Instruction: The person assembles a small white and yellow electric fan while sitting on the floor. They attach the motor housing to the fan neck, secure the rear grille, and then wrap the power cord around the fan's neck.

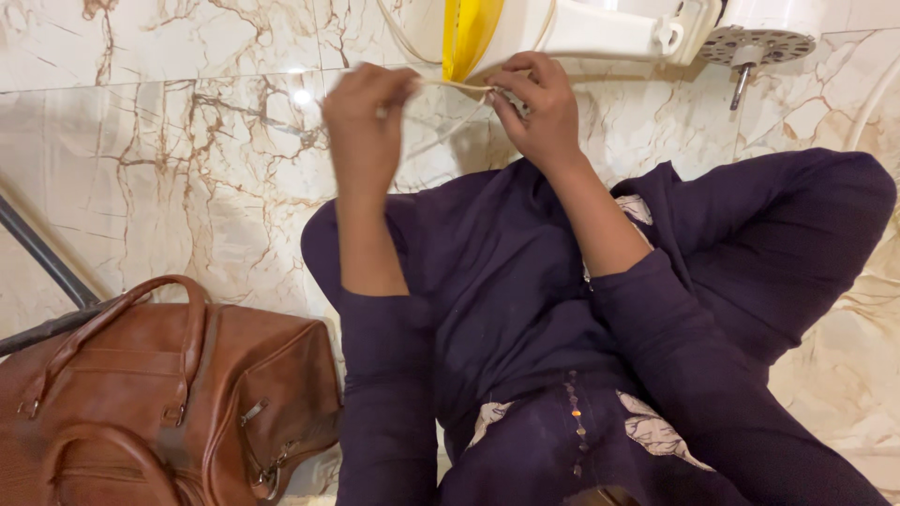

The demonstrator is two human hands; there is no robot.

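My left hand (367, 120) and my right hand (536, 111) are raised in front of me, both pinching a thin pale strip or cord (455, 85) stretched between them. The cord runs beneath a yellow piece (467, 36) attached to a white plastic appliance (600, 33) at the top of the view. My arms are in dark purple sleeves, and my lap in dark purple cloth (525, 309) lies below the hands. The left hand is slightly blurred.
A brown leather bag (159, 394) with handles sits at the lower left on the marble-patterned floor (169, 169). A dark metal rod (42, 258) crosses the left edge. A round perforated metal disc on a stem (755, 47) hangs at the upper right.
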